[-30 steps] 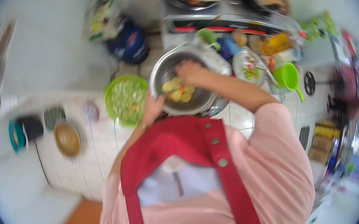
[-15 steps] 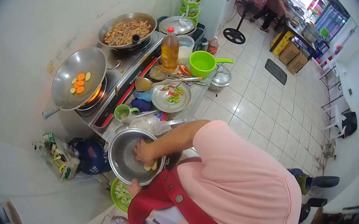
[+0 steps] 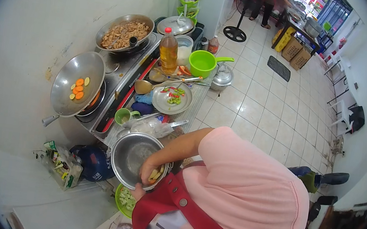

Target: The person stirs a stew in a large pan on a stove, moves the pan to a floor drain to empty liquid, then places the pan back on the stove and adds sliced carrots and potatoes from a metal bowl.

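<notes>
A deep silver metal pot [image 3: 130, 154] is tilted toward me in front of the stove table. My left hand [image 3: 138, 192] grips its near rim, with the palm hidden behind the apron. My right hand [image 3: 147, 168] reaches down inside the pot, its fingers bent together against the lower wall. Pale yellow and orange vegetable slices [image 3: 156, 174] lie beside that hand; what its fingers hold is hidden. On the near burner stands a steel wok [image 3: 67, 99] with orange carrot slices [image 3: 79, 88] and pale slices in it.
Another wok [image 3: 124, 34] holds browned meat pieces. Beside the stove [image 3: 123, 84] are an oil bottle [image 3: 168, 54], a green dipper [image 3: 202, 63], a plate of chopped peppers [image 3: 172, 98] and a green mug [image 3: 123, 116]. Below the pot sits a green bowl of chopped vegetables [image 3: 126, 199]. Another person [image 3: 266, 3] stands far off.
Inside the pot my right hand has moved down toward the near side, and its fingers have drawn together. My left hand keeps its grip. The flame under the near wok shows less.
</notes>
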Tool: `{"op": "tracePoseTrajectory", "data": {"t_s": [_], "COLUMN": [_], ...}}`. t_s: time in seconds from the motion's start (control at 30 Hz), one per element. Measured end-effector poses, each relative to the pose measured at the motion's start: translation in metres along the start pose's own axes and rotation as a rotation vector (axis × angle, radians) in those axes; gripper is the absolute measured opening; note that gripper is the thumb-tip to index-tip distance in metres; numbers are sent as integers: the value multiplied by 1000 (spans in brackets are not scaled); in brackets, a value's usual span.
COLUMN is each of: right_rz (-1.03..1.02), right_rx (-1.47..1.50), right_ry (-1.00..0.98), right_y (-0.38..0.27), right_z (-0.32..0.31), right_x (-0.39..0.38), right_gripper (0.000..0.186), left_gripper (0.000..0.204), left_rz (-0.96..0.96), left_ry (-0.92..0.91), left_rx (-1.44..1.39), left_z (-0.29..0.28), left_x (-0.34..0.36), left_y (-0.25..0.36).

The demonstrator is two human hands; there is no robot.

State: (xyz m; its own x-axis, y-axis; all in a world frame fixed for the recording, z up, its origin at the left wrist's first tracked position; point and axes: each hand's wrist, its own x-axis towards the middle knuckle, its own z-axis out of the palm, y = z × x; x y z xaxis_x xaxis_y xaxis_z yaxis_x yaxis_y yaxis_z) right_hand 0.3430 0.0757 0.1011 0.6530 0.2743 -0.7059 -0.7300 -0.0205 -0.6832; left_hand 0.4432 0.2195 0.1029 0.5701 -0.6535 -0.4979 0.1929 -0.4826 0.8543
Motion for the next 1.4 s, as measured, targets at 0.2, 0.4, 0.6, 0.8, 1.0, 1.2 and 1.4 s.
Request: {"op": "tracePoseTrajectory", "data": {"t_s": [0.2, 0.4, 0.6, 0.8, 1.0, 1.2, 1.4], "right_rz": [86, -12, -245, -471, -683, -686, -541], "right_rx": [-53, 52, 202, 535, 861, 1078, 851], "right_ry": [-42, 28, 210, 192, 374, 611, 1082], "right_y": [-9, -35, -99, -166, -233, -230, -264], "right_z": [-6, -10, -26, -69, -161, -269, -243], "right_x": [2, -44, -87, -133, -177, -173, -192], "right_gripper": [10, 46, 53, 47, 35, 46, 55], "left_gripper": [55, 56, 49, 53, 49, 49, 51], "left_rz": [23, 53, 31, 140, 151, 182, 142], "left_ry": [-81, -100, -147, -142, -1, 131, 135], "left_rx": [97, -65, -303, -373, -483, -557, -557], "left_z": [-8, -8, -18, -22, -42, -49, -57], "left_x": [7, -18, -58, -29, -8, -13, -17], "left_y": [-6, 33, 113, 142, 152, 157, 155]}}
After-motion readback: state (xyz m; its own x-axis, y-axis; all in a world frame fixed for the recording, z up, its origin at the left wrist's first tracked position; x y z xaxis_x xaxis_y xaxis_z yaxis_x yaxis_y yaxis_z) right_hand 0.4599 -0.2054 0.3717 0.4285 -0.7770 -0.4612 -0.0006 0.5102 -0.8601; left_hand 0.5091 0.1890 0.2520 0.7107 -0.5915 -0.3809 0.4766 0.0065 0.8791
